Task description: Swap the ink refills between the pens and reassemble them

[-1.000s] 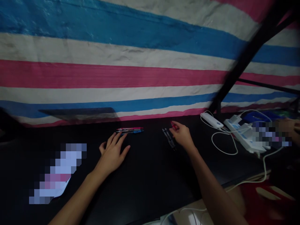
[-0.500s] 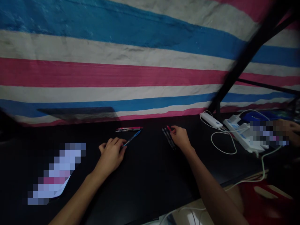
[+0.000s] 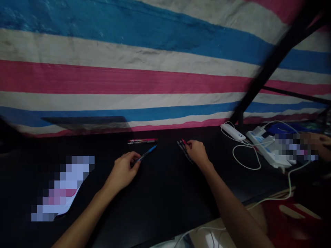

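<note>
My left hand (image 3: pixel 125 168) is closed, thumb and fingertips pinching the lower end of a blue pen (image 3: pixel 149 151) that slants up to the right over the black table. Just beyond that pen, red and dark pens (image 3: pixel 142 141) lie side by side, pointing left to right. My right hand (image 3: pixel 197 151) pinches a red pen (image 3: pixel 183 141); only its red end shows, the rest being covered by my fingers. Against it on the left, dark pens (image 3: pixel 183 148) lie slanted on the table, partly hidden by the hand.
A blurred-out sheet or screen (image 3: pixel 73 186) lies at the left. On the right are a white power strip (image 3: pixel 269 150), a white device (image 3: pixel 233 132) and looping cables. Another person's hand (image 3: pixel 314 143) is at the far right. Striped sheeting (image 3: pixel 155 79) hangs behind the table.
My left fingers have curled in more closely around the blue pen. My right hand has shifted slightly left, bringing the red pen closer to the dark pens.
</note>
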